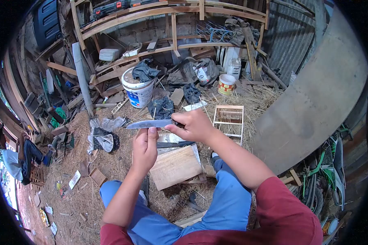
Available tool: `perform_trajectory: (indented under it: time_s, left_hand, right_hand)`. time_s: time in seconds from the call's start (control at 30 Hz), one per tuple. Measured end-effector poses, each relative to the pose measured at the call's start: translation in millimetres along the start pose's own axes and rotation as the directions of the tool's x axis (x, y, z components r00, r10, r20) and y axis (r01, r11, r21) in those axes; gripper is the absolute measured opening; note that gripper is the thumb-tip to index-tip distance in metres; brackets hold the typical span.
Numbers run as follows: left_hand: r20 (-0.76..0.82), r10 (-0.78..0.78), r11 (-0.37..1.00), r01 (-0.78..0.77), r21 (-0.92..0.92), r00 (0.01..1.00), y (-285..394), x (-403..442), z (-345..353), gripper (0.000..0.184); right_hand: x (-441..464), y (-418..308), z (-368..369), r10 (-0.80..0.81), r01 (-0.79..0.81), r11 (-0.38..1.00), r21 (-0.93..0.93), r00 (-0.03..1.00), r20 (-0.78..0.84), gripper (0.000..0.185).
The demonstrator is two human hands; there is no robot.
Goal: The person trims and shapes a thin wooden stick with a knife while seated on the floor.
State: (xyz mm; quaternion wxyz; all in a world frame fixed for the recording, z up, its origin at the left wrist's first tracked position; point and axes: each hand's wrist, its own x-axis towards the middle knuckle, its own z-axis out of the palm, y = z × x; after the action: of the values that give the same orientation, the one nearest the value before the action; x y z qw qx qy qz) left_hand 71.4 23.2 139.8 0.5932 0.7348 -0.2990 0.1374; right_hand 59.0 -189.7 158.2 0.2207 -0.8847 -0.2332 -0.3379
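Note:
A knife (151, 123) with a long pale blade and a dark handle lies sideways in front of me, its tip pointing left. My right hand (193, 124) is wrapped round the handle. Just under the blade, my left hand (145, 149) is closed with its thumb up against the blade's lower edge; whether it pinches something small there cannot be made out. Below both hands, between my knees, a wooden board (176, 166) rests tilted, with a dark item and a pale item behind it.
A white bucket (138, 96) and a small tub (226, 85) stand ahead. A wooden frame (229, 122) lies right of my hands, beside a large sheet (310, 98). Another person (14, 159) sits at far left. Straw, plastic bags and wood scraps cover the ground.

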Motion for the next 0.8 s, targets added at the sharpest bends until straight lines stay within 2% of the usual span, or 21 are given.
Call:
perform_trajectory:
  time_s: [0.03,0.17,0.23,0.37,0.47,0.77,0.8]
  left_hand:
    - [0.023,-0.014,0.999,0.015,-0.045,1.0,-2.5,-0.5,0.5,0.037]
    - [-0.002,0.034,0.999,-0.034,-0.023,0.999,0.5,-0.8,2.7,0.039]
    - [-0.019,0.105,0.994,-0.104,0.045,0.994,-0.6,0.2,1.9,0.04]
    - [-0.034,0.053,0.99,-0.048,0.131,0.998,7.7,1.6,0.4,0.037]
    - [-0.083,0.102,0.985,-0.089,0.148,0.991,11.0,3.0,5.4,0.037]
    - [-0.137,0.029,0.998,-0.023,0.052,0.99,16.1,7.3,11.6,0.041]
    - [-0.129,-0.009,1.0,0.007,-0.018,0.992,16.8,8.8,12.5,0.039]
  right_hand:
    - [0.2,-1.6,-2.6,-0.001,0.001,1.0,0.018,1.0,0.011,0.048]
    - [-1.1,-4.3,-6.4,-0.005,0.006,0.999,0.032,1.0,-0.003,0.049]
    - [-0.6,-5.1,-8.7,-0.014,0.015,1.0,0.023,1.0,-0.022,0.05]
    - [-0.2,-4.4,-11.7,-0.044,0.045,0.999,0.009,0.996,-0.078,0.051]
    - [0.0,-6.0,-13.8,-0.046,0.044,0.999,-0.026,0.993,-0.11,0.051]
    - [-1.4,-7.3,-16.7,-0.017,0.005,0.997,-0.072,0.986,-0.167,0.049]
    - [-0.5,-6.4,-16.5,-0.02,0.008,0.997,-0.075,0.986,-0.166,0.049]
